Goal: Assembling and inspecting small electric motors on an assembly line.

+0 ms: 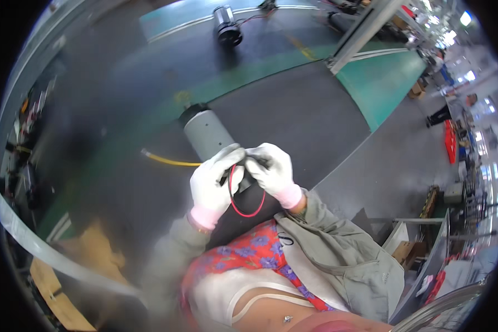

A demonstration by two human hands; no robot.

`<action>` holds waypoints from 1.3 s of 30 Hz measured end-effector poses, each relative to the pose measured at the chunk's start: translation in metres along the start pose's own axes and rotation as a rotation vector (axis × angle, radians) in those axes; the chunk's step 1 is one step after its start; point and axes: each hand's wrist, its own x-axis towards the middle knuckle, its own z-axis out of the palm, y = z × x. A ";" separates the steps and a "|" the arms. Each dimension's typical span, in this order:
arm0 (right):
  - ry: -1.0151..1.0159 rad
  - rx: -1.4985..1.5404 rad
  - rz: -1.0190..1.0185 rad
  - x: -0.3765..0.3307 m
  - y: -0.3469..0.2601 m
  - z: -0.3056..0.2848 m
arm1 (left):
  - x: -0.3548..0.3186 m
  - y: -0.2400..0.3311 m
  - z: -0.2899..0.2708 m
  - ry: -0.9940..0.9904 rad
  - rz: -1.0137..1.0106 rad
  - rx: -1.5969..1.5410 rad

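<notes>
A grey cylindrical motor [207, 134] with a black end cap lies on the dark bench mat, its near end behind my gloved fingers. From between my hands hangs a loop of red wire [248, 214], with a darker stretch close to my left fingers. My left hand [211, 185], in a white glove with a pink cuff, is closed at the wire, thumb and fingers pinched. Facing it, my right hand [274, 172] is closed too, its fingertips meeting the left ones. The exact spot they pinch is hidden. Beside my left hand, a yellow cable [169, 161] sticks out leftward.
Across the bench stands another motor [227, 26], black and silver, with leads. A metal post [365, 34] rises at the far right of the mat [299, 105]. Cardboard [58, 296] lies at lower left. A person [451, 110] is in the background near a red crate [450, 142].
</notes>
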 end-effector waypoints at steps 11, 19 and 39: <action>-0.109 0.564 0.385 0.006 -0.033 -0.003 | -0.003 -0.006 -0.004 -0.017 0.116 0.082; -0.507 0.665 0.027 0.079 -0.059 -0.044 | 0.010 -0.006 -0.006 -0.076 0.403 0.287; -0.060 0.254 -0.101 -0.007 0.002 -0.003 | -0.011 -0.015 0.002 0.006 -0.337 -0.415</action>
